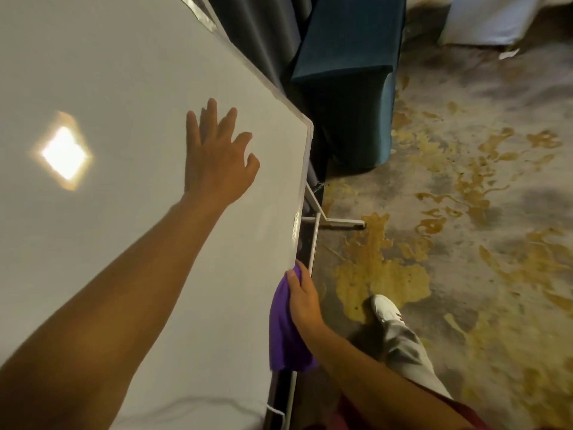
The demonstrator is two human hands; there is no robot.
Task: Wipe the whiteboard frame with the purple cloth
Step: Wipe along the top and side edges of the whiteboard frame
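The whiteboard (124,88) fills the left of the head view, its white frame (303,181) running down the right edge to a corner near the top. My left hand (217,153) lies flat on the board surface, fingers spread, close to that corner. My right hand (302,293) grips the purple cloth (285,333) and presses it against the frame's right edge, lower down. The cloth hangs below the hand, over the board's edge.
The board's white stand leg (338,223) reaches out onto the patterned carpet (465,212). A teal upholstered chair (350,76) stands just behind the board's corner. My foot in a white shoe (386,308) is planted beside the stand.
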